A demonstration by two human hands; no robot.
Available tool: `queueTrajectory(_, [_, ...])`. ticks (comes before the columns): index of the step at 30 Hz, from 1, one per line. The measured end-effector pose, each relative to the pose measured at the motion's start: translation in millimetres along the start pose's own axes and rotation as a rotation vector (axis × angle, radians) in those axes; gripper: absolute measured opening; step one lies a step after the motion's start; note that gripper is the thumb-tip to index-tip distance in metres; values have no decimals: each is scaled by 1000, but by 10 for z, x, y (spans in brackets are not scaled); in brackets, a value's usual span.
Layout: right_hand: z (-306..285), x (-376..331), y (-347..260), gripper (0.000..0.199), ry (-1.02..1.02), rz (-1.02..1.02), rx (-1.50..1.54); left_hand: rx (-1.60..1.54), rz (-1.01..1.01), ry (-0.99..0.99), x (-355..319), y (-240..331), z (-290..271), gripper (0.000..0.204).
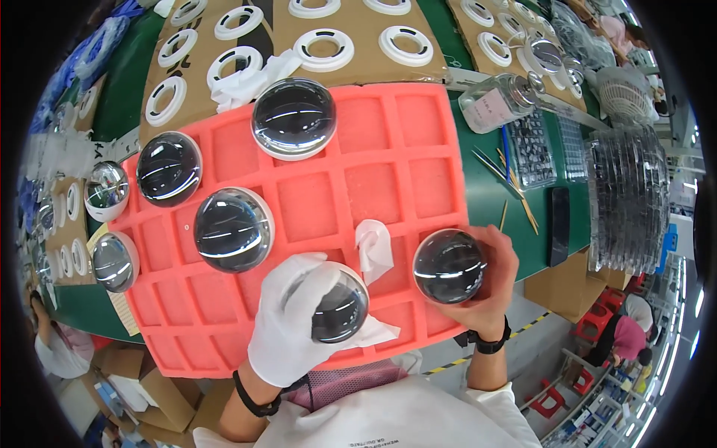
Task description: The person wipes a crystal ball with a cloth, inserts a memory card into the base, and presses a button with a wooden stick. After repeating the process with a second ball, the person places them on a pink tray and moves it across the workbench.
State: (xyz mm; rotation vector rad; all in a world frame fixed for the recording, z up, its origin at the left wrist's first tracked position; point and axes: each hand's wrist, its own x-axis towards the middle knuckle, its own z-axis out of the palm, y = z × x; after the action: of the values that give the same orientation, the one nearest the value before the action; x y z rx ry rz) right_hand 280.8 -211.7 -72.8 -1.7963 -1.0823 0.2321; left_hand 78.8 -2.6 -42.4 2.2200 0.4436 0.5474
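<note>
Head view, with the clock face centred on the pink foam tray (341, 187): grips a clear dome (342, 310), the left-hand one, near the six o'clock edge with the white-gloved left hand (287, 317), gloved fingers curled over the shell from its ten o'clock side. Grasps the right-hand dome (449, 266) at four o'clock with the bare right hand (489, 276), fingers wrapped round its three-to-five o'clock side. Hard to tell, with the undersides hidden, whether held clear of the foam or touching it.

Between both held domes, a crumpled white tissue (375, 250); just beside the left-hand dome, a second white tissue (373, 334). Also on the foam, a dome at twelve o'clock (294, 119), another at ten (169, 169) and another at nine (234, 229). On the green bench (489, 209), a stoppered glass jar (489, 110) at two o'clock and wooden sticks (527, 212) at three.

Best to bear the right-hand dome low, by the rim, and keep bare skin off the shell, to avoid likely smudges. Keep the gloved grip broad rather than pinched, to guard against slipping on smooth curves. Keep both held domes well apart to avoid knocks.
</note>
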Motion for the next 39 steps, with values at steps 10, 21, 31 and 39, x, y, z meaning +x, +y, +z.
queueTrajectory(10, [1,-106,22,125,91,118,-72,-81,-20,-2,316,26,20,50])
queueTrajectory(21, [23,-186,64,132,198,188,-144,-78,-2,-55,175,-95,8,50])
queueTrajectory(31, [-11,-72,155,120,24,34,12,-38,33,-55,62,-92,39,70])
queueTrajectory(39, [-78,55,18,106,-29,-23,53,-105,-61,-15,-101,-66,72,95])
